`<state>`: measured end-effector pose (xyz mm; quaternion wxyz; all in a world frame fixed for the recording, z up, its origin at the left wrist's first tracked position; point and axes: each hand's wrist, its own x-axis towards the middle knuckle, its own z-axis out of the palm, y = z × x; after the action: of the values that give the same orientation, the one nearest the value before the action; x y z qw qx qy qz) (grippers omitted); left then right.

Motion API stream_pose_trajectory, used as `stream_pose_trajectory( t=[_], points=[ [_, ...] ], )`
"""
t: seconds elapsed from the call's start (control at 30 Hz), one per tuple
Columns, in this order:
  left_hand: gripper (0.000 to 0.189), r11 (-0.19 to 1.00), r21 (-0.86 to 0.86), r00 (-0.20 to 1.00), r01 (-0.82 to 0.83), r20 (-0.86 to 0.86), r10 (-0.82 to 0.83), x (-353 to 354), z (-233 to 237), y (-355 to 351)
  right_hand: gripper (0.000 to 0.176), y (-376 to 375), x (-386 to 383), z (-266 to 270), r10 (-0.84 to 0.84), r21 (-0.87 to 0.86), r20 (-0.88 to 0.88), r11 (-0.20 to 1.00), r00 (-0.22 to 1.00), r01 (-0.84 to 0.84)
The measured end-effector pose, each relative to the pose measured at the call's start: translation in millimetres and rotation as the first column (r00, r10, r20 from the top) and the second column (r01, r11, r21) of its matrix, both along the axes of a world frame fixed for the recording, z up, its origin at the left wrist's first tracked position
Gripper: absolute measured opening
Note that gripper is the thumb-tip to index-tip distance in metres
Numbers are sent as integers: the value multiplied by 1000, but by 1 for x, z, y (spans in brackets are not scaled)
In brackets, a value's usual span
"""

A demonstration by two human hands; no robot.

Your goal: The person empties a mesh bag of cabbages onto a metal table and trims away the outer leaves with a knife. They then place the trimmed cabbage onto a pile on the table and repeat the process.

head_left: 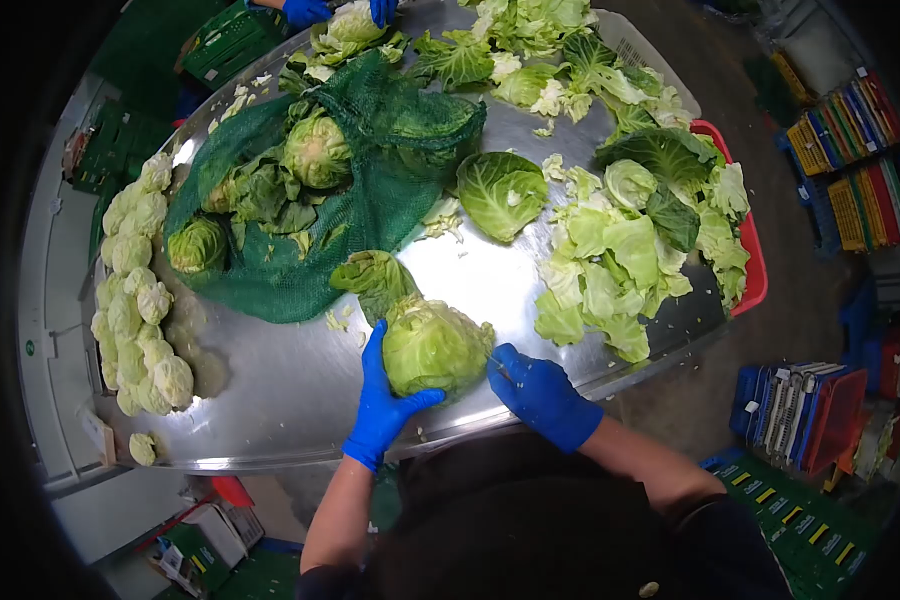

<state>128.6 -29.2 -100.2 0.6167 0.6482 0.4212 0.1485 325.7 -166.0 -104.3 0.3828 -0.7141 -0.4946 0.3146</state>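
Note:
My left hand (382, 405), in a blue glove, is wrapped round the left and near side of a pale green cabbage (436, 345) at the table's front edge. My right hand (545, 393), also gloved in blue, is closed at the cabbage's right side. A thin sliver of something shows at its fingertips, too small to name. A loose darker leaf (376, 285) lies just behind the cabbage. Farther back, a green mesh sack (280, 285) spreads open with several untrimmed cabbages (317, 152) in it. A dark green cabbage (502, 195) sits to the sack's right.
Trimmed cabbages (130, 300) line the left edge of the metal table (260, 400). Cut leaves (610, 265) pile up on the right, by a red crate (755, 250). Another person's gloved hands (308, 12) work at the far end. Stacked crates (800, 410) stand on the floor.

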Motion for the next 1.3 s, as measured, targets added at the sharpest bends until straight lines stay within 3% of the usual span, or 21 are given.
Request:
stream_pose_trajectory(
  t=[0.1, 0.27, 0.37, 0.43, 0.53, 0.6, 0.67, 0.7, 0.73, 0.77, 0.83, 0.9, 0.97, 1.03, 1.1, 1.13, 1.17, 1.2, 1.23, 1.27, 1.3],
  points=[
    [116, 1000, 21, 1000, 21, -7, -21, 3, 4, 1, 14, 3, 3, -12, 50, -58, 89, 997, 995, -45],
    [114, 993, 112, 999, 45, -20, -43, 9, -4, 4, 30, 17, 15, -22, 214, -417, 115, 897, 970, -148],
    [113, 995, 91, 999, 43, -36, -40, 14, 1, 12, 24, 24, 14, -27, 158, -447, 118, 890, 980, -90],
    [113, 997, 66, 998, 48, -41, -45, 16, 1, 14, 25, 24, 13, -66, 190, -439, 170, 893, 967, -98],
    [113, 970, 208, 987, 127, -120, -104, 19, -5, 18, 23, 25, 13, -81, 236, -391, 245, 911, 940, -127],
    [113, 997, 66, 999, 40, -6, -40, 4, -4, 12, 24, 15, 1, -87, 269, -368, 240, 914, 933, -169],
    [113, 997, 69, 998, 37, 48, -41, 2, -1, 12, 21, 20, 10, -90, 184, -116, 226, 980, 957, -161],
    [113, 998, 52, 995, 45, 85, -49, -1, 1, 8, 21, 17, 13, -91, 189, -114, 227, 979, 955, -167],
    [113, 998, 49, 996, 39, 81, -42, -3, 4, 2, 18, 17, 16, -78, 53, -265, -127, 960, 990, -85],
    [113, 999, -30, 986, 23, 166, -18, -2, 8, -2, 19, 17, 19, -64, -148, -426, -432, 903, 890, -56],
    [112, 994, -110, 967, 14, 254, 14, 3, 8, -9, 20, 7, 28, -41, -154, -377, -408, 926, 900, -12],
    [110, 982, -173, 951, -78, 283, 125, 6, 4, -17, 18, -4, 35, -26, -93, -177, -41, 981, 995, 84],
    [108, 966, -196, 957, -172, 199, 210, 26, 4, -30, 18, -8, 38, -31, -92, -115, -103, 990, 990, 80],
    [106, 941, -213, 951, -261, 108, 288, 32, -2, -37, 20, -6, 40, -57, -335, 55, -265, 931, 904, 361],
    [103, 968, -94, 960, -234, 137, 245, 30, -14, -44, 24, 16, 65, -21, -581, -263, -721, 733, 377, 628],
    [103, 968, -93, 961, -234, 132, 245, 27, -13, -44, 42, 14, 90, -45, -662, -297, -514, 734, 546, 610],
    [103, 970, -119, 964, -214, 132, 229, 25, -12, -41, 55, 15, 95, -41, -565, -147, -343, 822, 751, 551],
    [103, 969, -148, 967, -196, 133, 216, 24, -12, -38, 54, 12, 90, -37, -376, -57, -33, 926, 926, 374],
    [103, 969, -150, 967, -196, 132, 216, 24, -9, -36, 52, 7, 78, -26, -142, -41, 295, 986, 945, 161],
    [103, 953, -221, 958, -209, 148, 244, 28, -6, -31, 52, 11, 59, -16, -200, 27, 90, 980, 976, 198],
    [103, 932, -289, 948, -219, 165, 274, 31, -3, -27, 56, 10, 47, -3, -99, -3, 11, 995, 995, 99]
  ],
)
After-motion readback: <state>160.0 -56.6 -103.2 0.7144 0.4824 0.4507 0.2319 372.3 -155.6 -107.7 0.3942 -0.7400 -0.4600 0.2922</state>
